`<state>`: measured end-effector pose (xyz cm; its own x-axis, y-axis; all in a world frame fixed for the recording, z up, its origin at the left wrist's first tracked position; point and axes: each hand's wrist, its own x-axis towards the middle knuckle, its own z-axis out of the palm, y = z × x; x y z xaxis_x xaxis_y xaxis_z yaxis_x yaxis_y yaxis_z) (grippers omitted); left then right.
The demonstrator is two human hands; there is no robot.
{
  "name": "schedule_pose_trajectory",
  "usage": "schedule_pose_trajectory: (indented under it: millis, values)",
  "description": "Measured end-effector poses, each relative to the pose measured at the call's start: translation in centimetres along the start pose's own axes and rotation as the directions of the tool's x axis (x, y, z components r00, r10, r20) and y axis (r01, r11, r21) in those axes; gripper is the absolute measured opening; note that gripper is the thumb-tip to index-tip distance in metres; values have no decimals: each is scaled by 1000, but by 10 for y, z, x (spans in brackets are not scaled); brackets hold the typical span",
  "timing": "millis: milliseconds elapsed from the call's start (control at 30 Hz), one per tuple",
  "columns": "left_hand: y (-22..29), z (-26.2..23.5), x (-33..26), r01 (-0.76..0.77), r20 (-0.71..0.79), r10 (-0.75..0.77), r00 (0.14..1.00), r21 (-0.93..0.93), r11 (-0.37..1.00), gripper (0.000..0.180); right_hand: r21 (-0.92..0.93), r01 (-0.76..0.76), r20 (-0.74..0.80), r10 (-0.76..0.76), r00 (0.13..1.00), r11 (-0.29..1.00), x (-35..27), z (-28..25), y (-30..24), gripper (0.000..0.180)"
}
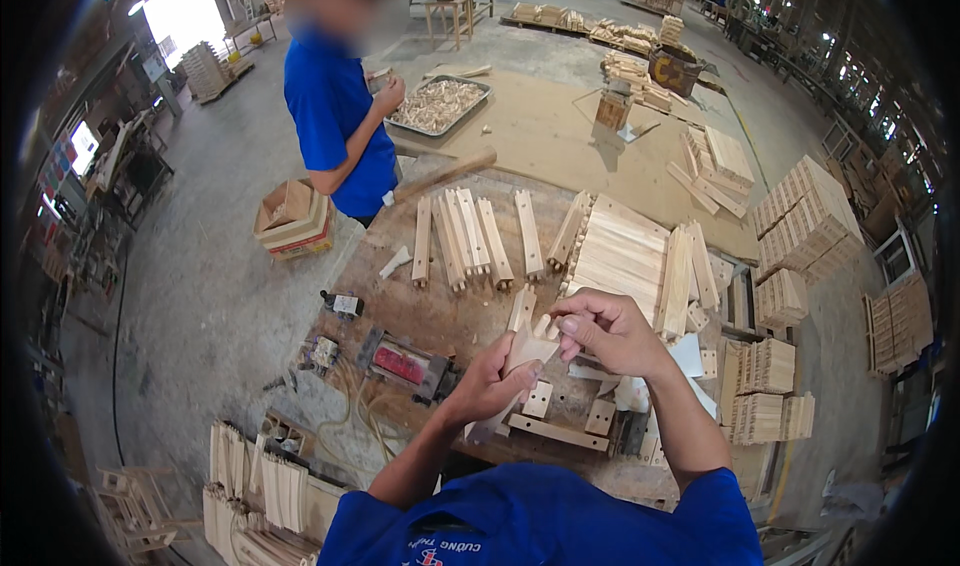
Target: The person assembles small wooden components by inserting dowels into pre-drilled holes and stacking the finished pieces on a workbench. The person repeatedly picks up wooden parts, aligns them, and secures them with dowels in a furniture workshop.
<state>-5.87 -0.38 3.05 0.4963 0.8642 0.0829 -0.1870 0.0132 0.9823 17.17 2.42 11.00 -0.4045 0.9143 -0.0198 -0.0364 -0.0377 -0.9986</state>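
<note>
A wooden counter [450,311] is spreading below the wearer and carrying most of the pieces. A co-worker in a blue shirt [335,131] is standing at its far left, near a dark-rimmed tray [441,134] that is holding a heap of small wood pieces [435,104]. A flat layer of pale strips [617,251] is lying right of the counter's middle. To its left, loose strips [422,241] are lying in a spaced row, several showing pegs at their near ends. A device with a red part [400,364] is sitting nearer, on the left. Of the wearer's two hands, the left hand [497,371] is gripping a pale wooden piece [530,349], which is slanting above the counter in front of the body. The right hand [608,331] is bending its fingers toward the thumb at the piece's upper end; whether they are pinching a peg there is not clear at this scale.
</note>
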Motion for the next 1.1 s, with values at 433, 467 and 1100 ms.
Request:
schedule_pose_trajectory:
  millis: [433, 467, 1100]
  values:
    - [-3, 3, 1, 8, -26, -7, 1000, 47, 999, 20, -257, 107, -118, -141, 983, 960, 2, 13, 19, 9]
    - [-2, 2, 3, 3, -14, -3, 1000, 26, 1000, 20, -253, 96, -131, -133, 982, 963, 3, 12, 21, 9]
    - [-7, -76, 77, -113, -524, -181, 832, -479, 870, 37, 31, -309, -44, 310, 950, 950, -41, 43, 115, 29]
